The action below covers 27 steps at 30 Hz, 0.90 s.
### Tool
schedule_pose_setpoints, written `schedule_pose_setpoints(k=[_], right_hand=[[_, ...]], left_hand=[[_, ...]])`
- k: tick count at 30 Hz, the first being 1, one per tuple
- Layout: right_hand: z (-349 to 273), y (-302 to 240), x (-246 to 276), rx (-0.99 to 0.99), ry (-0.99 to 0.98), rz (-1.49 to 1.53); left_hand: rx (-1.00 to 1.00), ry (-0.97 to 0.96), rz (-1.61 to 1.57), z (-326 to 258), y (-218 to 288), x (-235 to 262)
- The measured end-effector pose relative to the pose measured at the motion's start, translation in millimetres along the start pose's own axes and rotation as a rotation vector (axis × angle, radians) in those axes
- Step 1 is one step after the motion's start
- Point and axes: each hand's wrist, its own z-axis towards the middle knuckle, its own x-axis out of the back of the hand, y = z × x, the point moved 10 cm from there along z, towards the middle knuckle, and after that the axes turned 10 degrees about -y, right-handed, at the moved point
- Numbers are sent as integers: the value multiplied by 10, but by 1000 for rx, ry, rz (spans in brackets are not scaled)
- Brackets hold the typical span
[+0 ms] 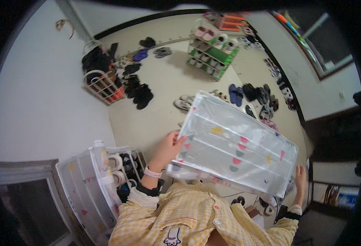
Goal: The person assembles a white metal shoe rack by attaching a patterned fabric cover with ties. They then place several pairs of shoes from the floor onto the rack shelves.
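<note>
I hold up a large translucent plastic cover [238,143] with small coloured shapes printed on it, stretched flat in front of me. My left hand [170,145] grips its near left edge, a pale band on the wrist. My right hand [300,176] grips the lower right corner. The cover hides the floor and whatever stands beneath it. My yellow checked sleeves rise from the lower edge.
A covered shoe rack [102,180] with shoes inside stands at my left against the wall. A green shoe rack [213,53] stands across the room. Loose shoes and slippers [137,88] lie scattered on the pale floor beside a wire basket [102,86].
</note>
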Motion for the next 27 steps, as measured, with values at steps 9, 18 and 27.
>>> schedule_pose_setpoints(k=[9,18,27], right_hand=[[-505,1490,-843,-35,67,457],[-155,1251,-914,-24,-38,423],[601,279,265,303,-134,656]], left_hand=[[66,69,397,76,-148,-89],[-11,55,229,213,-316,-147],[80,63,174,191,559,621]])
